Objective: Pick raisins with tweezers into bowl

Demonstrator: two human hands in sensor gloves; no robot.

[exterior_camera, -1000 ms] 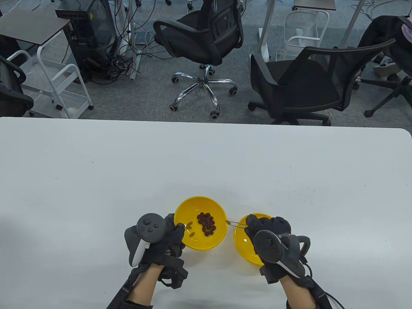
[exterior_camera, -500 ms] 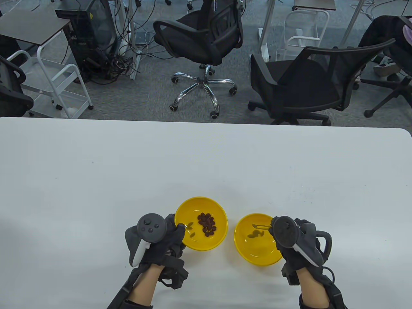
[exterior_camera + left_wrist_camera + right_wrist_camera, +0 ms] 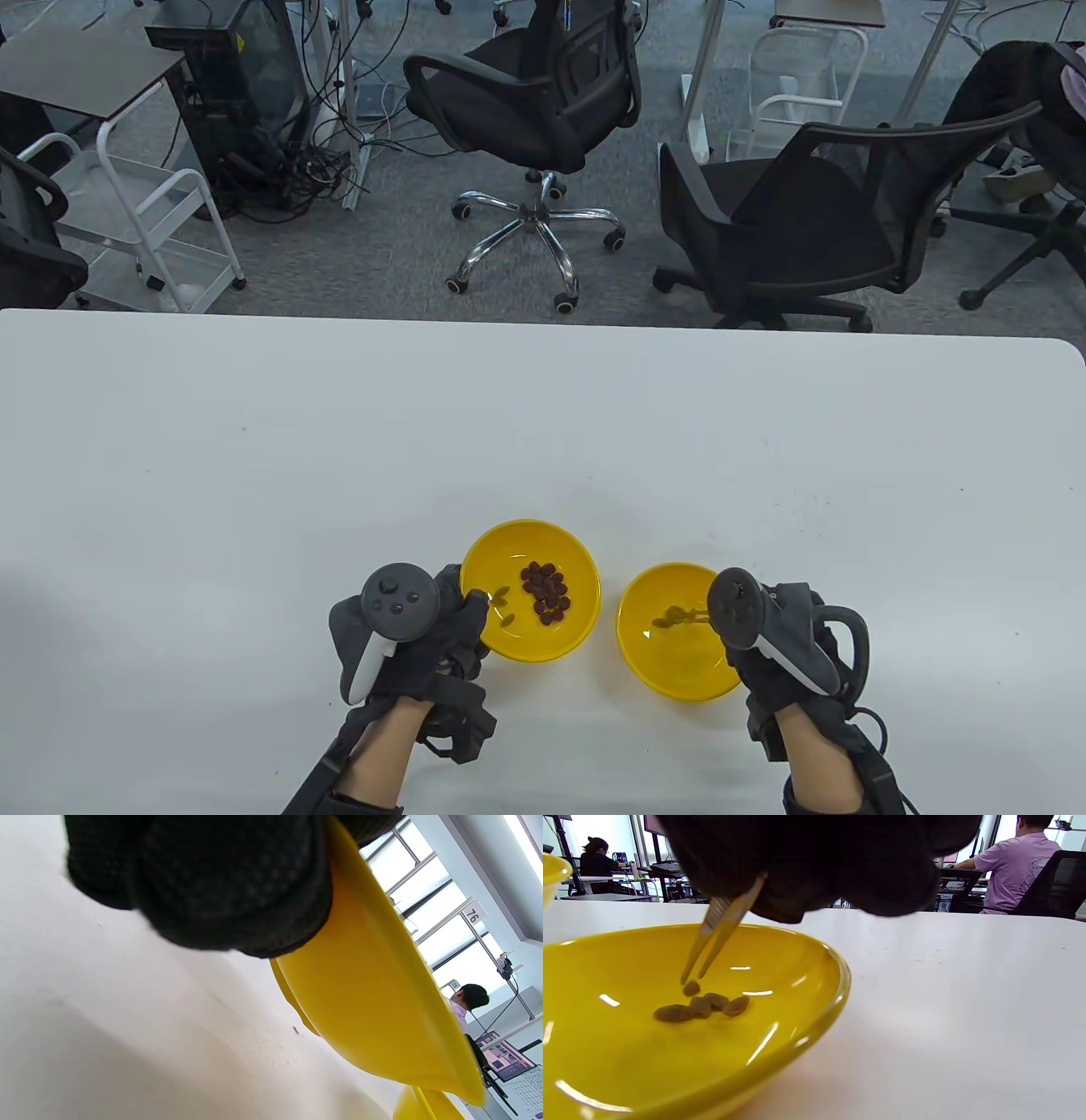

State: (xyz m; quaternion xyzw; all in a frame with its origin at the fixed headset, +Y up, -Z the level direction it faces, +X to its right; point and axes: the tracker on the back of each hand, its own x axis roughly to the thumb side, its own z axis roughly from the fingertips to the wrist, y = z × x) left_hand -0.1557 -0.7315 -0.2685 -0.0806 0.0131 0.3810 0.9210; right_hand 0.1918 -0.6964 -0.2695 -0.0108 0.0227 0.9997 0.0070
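- Right wrist view gives me the relation I care about: the thin metal tweezers [image 3: 721, 935] slant down from my right hand [image 3: 814, 861] into the right-hand yellow plastic bowl [image 3: 814, 984], their long axis running from the glove down and to that view's left, tips just above a small brown raisin [image 3: 691, 988].
- I cannot tell whether that raisin touches the tips or has dropped clear; the two tips look slightly parted, so I judge it released or about to be.
- A small cluster of dropped raisins [image 3: 702, 1007] lies on the bowl floor just below the tips.
- My right hand grips the tweezers' upper end, fingers curled around it; how hard it squeezes I can't see.
- In the table view the right hand [image 3: 776, 632] sits at the right bowl's [image 3: 645, 662] near-right rim.
- The pile of dark raisins [image 3: 545, 591] waiting to be picked lies in the left-hand yellow plastic bowl [image 3: 509, 543], to the left of the tweezers and well apart from them, across the gap between the bowls.
- My left hand [image 3: 424, 628] holds that left bowl's near-left rim; the left wrist view shows gloved fingers [image 3: 212, 887] pressed on its outer wall [image 3: 373, 997].
- The left hand is nearer the pile, but the right hand has the tool, so I judge the next reach goes leftward over both rims.
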